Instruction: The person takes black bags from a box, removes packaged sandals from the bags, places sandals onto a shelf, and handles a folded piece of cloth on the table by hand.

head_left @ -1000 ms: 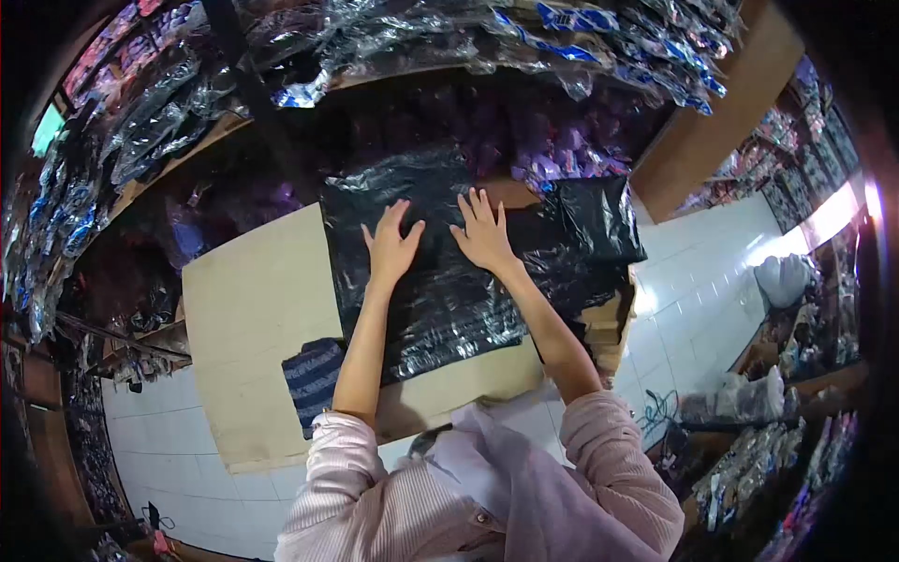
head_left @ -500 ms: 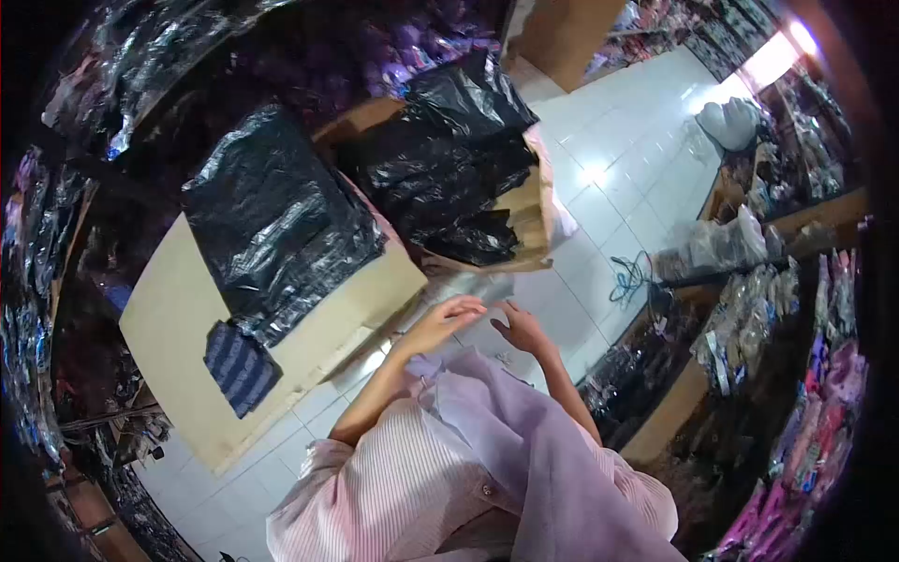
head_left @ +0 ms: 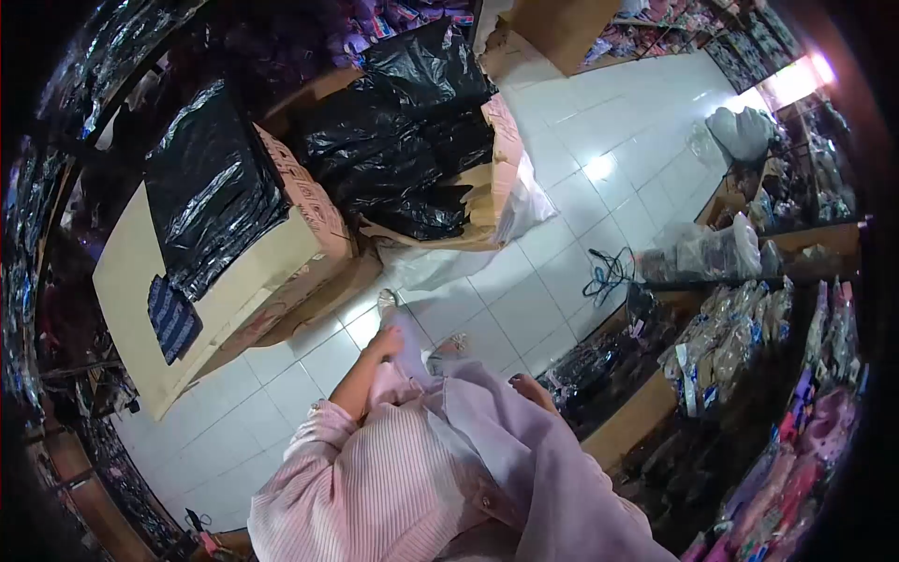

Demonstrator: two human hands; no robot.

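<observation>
My left hand (head_left: 385,343) hangs low in front of me, against the lavender cloth of my clothing (head_left: 408,348). Its fingers look curled in, and whatever they may hold is hidden. Only a shaded bit of my right hand (head_left: 530,385) shows beside the hanging lavender scarf (head_left: 534,468); its fingers cannot be made out. Ahead on the left, a cardboard box (head_left: 323,248) carries a stack of folded black plastic bags (head_left: 220,187) and a small dark blue patterned packet (head_left: 172,318). Neither hand touches them.
Beyond that box stands an open carton (head_left: 507,140) full of black plastic (head_left: 403,150), with clear plastic (head_left: 421,267) around its base. White floor tiles (head_left: 552,253) run ahead. On the right lie a coiled cable (head_left: 609,272) and shelves with bagged goods (head_left: 730,337).
Both hands have dropped from in front of me towards my sides. My view has shifted, so the boxes sit further left, and my feet now show on the tiles.
</observation>
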